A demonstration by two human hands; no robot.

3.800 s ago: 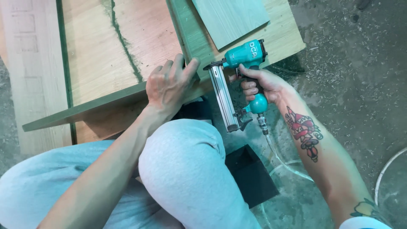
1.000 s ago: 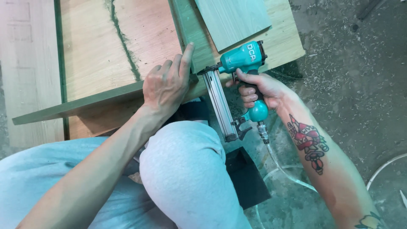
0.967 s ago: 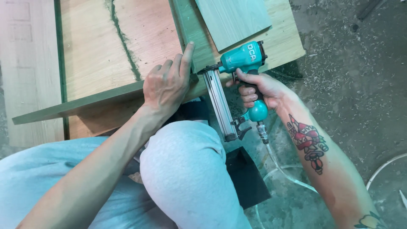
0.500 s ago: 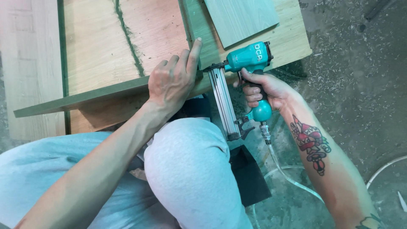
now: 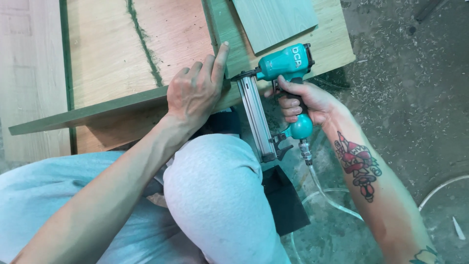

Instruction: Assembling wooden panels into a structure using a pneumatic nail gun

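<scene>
**Nail gun at the green board edge**

Nearest the camera: bent knee in light grey trousers [image 5: 220, 195], pale blue shirt [image 5: 44, 205] at lower left. A black wedge-shaped object [image 5: 286, 205] sits on the floor just right of the knee.

Right forearm, tattooed, runs up from the lower right corner. The right hand [image 5: 303, 100] is wrapped shut around the grip of a teal pneumatic nail gun with a long silver magazine [image 5: 281, 73]. Index finger lies up by the trigger area; whether it presses cannot be told. The gun's nose touches the edge of the board; the magazine slants back toward the knee. A clear air hose [image 5: 322, 193] leaves the bottom of the grip and loops over the floor.

Left arm reaches across the knee. The left hand [image 5: 198, 90] lies palm down on the long green-painted wooden board [image 5: 97, 111], fingers together and stretched forward, pressing on it just left of the gun's nose.

Beyond: a bare plywood panel with a green streak [image 5: 122, 44], and a smaller grey-green board [image 5: 273, 19] lying over the panel's far right corner. Concrete floor strewn with wood shavings [image 5: 415, 88] to the right.
</scene>
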